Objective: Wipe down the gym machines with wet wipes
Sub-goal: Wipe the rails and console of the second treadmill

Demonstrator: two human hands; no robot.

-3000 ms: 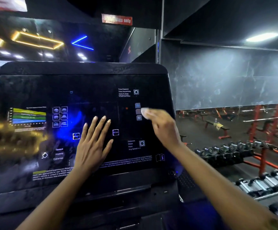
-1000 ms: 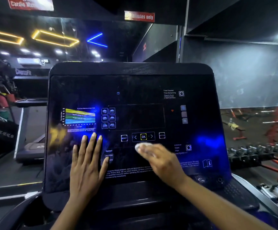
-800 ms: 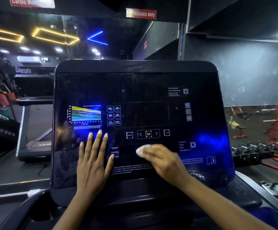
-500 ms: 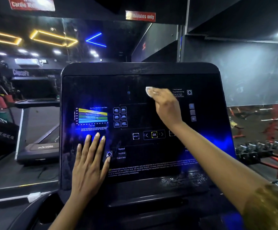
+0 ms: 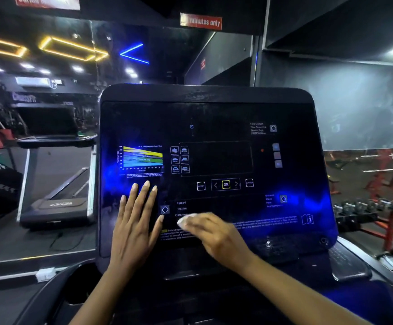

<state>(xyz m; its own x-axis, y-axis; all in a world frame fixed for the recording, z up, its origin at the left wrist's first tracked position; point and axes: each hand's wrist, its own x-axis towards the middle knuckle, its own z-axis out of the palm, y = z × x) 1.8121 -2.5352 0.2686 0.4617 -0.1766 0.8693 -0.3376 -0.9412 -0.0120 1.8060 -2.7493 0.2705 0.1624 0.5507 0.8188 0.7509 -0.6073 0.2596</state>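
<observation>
Your left hand (image 5: 134,226) lies flat, gripping nothing, on the lower left of the treadmill console (image 5: 214,109), while just right of it your right hand (image 5: 216,235) presses the white wet wipe (image 5: 186,220) to the panel under loosely extended fingers, beside the Calories label.

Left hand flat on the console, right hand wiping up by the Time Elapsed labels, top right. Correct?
No. Head view: the right hand presses the wipe low on the console, beside the Calories label, not top right. The left hand lies flat, as said.
</observation>
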